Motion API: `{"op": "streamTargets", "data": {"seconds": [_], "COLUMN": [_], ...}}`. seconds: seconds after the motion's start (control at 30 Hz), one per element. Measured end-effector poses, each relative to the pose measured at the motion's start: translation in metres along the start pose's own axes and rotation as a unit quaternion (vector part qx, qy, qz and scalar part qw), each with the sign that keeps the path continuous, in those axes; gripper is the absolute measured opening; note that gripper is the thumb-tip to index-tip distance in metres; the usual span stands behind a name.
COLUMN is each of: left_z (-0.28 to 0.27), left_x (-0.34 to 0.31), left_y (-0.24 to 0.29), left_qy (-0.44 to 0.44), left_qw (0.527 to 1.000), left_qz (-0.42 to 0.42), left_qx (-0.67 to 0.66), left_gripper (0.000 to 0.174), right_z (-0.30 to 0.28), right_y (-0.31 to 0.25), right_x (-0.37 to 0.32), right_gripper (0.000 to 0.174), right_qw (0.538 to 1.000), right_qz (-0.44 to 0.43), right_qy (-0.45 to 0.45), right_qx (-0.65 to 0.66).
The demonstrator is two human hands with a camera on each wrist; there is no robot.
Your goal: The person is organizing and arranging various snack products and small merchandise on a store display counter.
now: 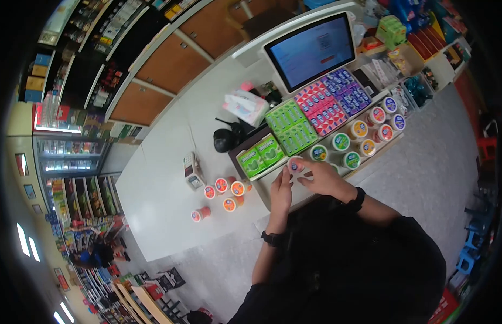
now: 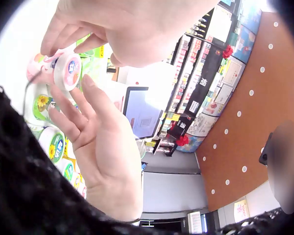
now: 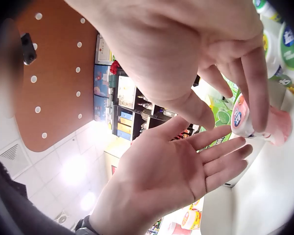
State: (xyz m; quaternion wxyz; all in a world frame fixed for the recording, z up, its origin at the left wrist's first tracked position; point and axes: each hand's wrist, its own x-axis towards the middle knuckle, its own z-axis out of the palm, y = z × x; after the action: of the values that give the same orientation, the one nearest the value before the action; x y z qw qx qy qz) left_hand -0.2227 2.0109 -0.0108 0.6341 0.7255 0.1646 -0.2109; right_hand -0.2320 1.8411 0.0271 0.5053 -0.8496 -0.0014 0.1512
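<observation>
Near the front edge of the bench (image 1: 159, 216), several orange-lidded tubs (image 1: 224, 189) are standing loose, left of both hands. The left hand (image 1: 281, 189) is lying open with its fingers straight, and its fingertips (image 2: 88, 81) are touching the small pink tub (image 1: 295, 164) from the side. The tub is hanging between the two hands, just above the near left corner of the display tray (image 1: 376, 155). It is squat and tipped so that its lid is facing the person. The right hand (image 1: 322, 177) is pinching it from above, fingers curled over the lid and wall. By this judgement the right hand is carrying the tub and the left is only steadying it.
</observation>
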Motion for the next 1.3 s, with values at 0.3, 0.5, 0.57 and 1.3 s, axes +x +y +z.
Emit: {"op": "streamTargets", "data": {"seconds": [0.3, 0.5, 0.57, 1.3], "left_z": [-0.082, -0.181, -0.221, -0.358], "left_x": [-0.020, -0.034, -0.042, -0.043], "left_y": [-0.002, -0.019, -0.023, -0.085], "left_qy": [0.015, 0.081, 0.121, 0.235], "left_qw": [0.999, 0.990, 0.988, 0.954], "left_qz": [0.047, 0.060, 0.044, -0.009], "left_qx": [-0.013, -0.101, -0.091, -0.187], "left_gripper": [0.045, 0.039, 0.038, 0.069], "right_z": [0.038, 0.107, 0.146, 0.335], "right_y": [-0.020, -0.078, -0.103, -0.174], "right_x": [-0.003, 0.025, 0.041, 0.111], "right_gripper": [0.044, 0.033, 0.031, 0.057], "right_qw": [0.990, 0.991, 0.994, 0.974], "right_qz": [-0.033, -0.044, -0.071, 0.000], "right_qy": [0.134, 0.123, 0.071, -0.227], "right_qx": [-0.017, 0.035, 0.032, 0.022]}}
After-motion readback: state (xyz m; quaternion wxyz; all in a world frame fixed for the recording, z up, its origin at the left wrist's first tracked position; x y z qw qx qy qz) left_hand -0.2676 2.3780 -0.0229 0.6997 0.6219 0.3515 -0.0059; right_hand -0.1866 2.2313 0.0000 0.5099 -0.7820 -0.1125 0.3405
